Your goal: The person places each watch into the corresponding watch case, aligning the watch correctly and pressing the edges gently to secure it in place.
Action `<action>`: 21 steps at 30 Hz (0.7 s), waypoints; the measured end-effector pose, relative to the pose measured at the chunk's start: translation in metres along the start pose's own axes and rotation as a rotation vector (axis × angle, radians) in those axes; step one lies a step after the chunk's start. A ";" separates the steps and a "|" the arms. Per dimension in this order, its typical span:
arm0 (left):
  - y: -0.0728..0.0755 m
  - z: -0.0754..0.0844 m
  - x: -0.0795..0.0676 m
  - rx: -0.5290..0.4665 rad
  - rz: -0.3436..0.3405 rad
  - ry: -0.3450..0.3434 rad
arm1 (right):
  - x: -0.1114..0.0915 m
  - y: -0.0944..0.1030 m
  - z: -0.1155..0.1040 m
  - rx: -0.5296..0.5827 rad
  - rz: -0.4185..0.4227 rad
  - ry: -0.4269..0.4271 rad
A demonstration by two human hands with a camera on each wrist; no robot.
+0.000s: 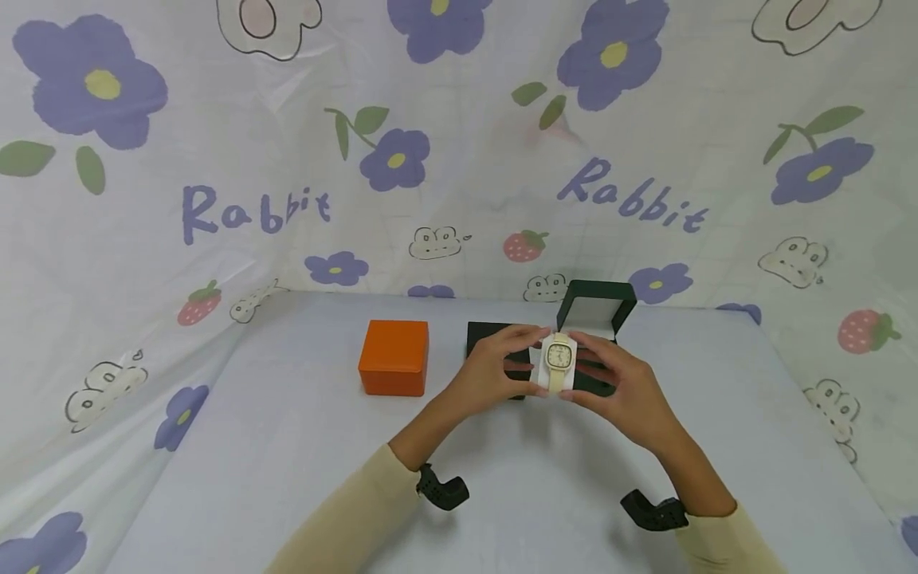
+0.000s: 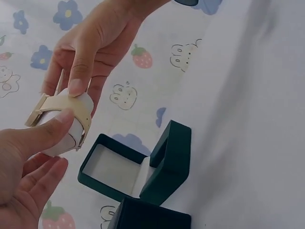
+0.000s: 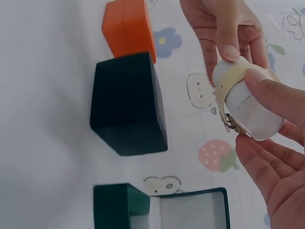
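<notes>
A watch (image 1: 559,356) with a square face and a cream strap is wrapped round a white cushion (image 3: 259,119). My left hand (image 1: 495,368) grips the cushion from the left, and my right hand (image 1: 622,386) grips it from the right. Thumbs press on the near side while the other fingers reach round the far side. Both wrist views show the strap's buckle (image 3: 232,124) on the side away from the face. Just behind the hands stands a dark green box (image 1: 598,292) with its lid up and a pale lining, partly hidden by the right hand.
A closed dark box (image 3: 126,105) stands left of the green one, partly behind my left hand in the head view. Farther left sits a closed orange box (image 1: 394,359). A white cloth printed with flowers and rabbits (image 1: 445,191) hangs behind the pale table (image 1: 287,478).
</notes>
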State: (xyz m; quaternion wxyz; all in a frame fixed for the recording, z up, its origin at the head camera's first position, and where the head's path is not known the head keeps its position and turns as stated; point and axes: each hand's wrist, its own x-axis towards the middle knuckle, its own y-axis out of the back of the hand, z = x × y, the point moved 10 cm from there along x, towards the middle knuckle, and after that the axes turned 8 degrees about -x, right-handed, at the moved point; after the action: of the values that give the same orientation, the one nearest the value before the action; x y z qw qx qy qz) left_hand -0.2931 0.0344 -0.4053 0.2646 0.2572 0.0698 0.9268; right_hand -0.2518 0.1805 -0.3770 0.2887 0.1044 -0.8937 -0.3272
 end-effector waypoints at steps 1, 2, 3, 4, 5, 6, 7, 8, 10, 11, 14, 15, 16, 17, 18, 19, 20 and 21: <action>-0.001 0.000 0.003 0.011 -0.003 -0.006 | 0.001 0.001 0.000 -0.005 -0.003 0.007; -0.001 0.001 0.005 0.017 -0.004 -0.010 | 0.002 0.002 0.001 -0.011 -0.009 0.012; -0.001 0.001 0.008 0.019 -0.004 -0.012 | 0.003 0.003 0.002 -0.023 -0.014 0.017; -0.002 0.000 0.011 0.019 -0.004 -0.012 | 0.003 0.004 0.004 -0.035 -0.019 0.018; -0.002 0.000 0.013 0.027 -0.004 -0.012 | 0.004 0.004 0.006 -0.049 -0.024 0.019; -0.003 -0.001 0.015 0.032 -0.005 -0.009 | 0.004 0.005 0.009 -0.064 -0.030 0.017; -0.004 -0.002 0.018 0.036 -0.007 -0.007 | 0.004 0.006 0.012 -0.080 -0.034 0.018; -0.006 -0.003 0.020 0.044 -0.009 -0.005 | 0.004 0.006 0.015 -0.097 -0.038 0.016; -0.009 -0.006 0.024 0.063 -0.013 0.003 | 0.004 0.008 0.021 -0.134 -0.041 0.006; -0.011 -0.007 0.027 0.072 -0.016 0.005 | 0.004 0.009 0.025 -0.150 -0.042 0.001; -0.018 -0.014 0.033 0.111 -0.021 0.016 | 0.002 0.012 0.036 -0.186 -0.051 -0.024; -0.021 -0.017 0.035 0.125 -0.023 0.023 | 0.001 0.013 0.040 -0.196 -0.052 -0.027; -0.023 -0.019 0.037 0.135 -0.026 0.028 | 0.000 0.014 0.043 -0.202 -0.054 -0.033; -0.026 -0.022 0.039 0.141 -0.028 0.032 | 0.000 0.015 0.047 -0.209 -0.054 -0.038; -0.029 -0.024 0.041 0.157 -0.029 0.037 | -0.001 0.016 0.050 -0.214 -0.054 -0.041; -0.031 -0.027 0.042 0.170 -0.029 0.043 | -0.002 0.017 0.052 -0.220 -0.054 -0.043; -0.034 -0.029 0.043 0.187 -0.029 0.046 | -0.003 0.018 0.055 -0.226 -0.053 -0.043; -0.036 -0.031 0.045 0.200 -0.027 0.046 | -0.003 0.018 0.057 -0.234 -0.055 -0.047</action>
State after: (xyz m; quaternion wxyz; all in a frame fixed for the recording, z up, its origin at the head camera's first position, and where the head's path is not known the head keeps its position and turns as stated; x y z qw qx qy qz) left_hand -0.3255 0.0887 -0.4221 0.2484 0.2598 0.1713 0.9173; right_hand -0.2826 0.2255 -0.4017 0.2689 0.0868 -0.8526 -0.4395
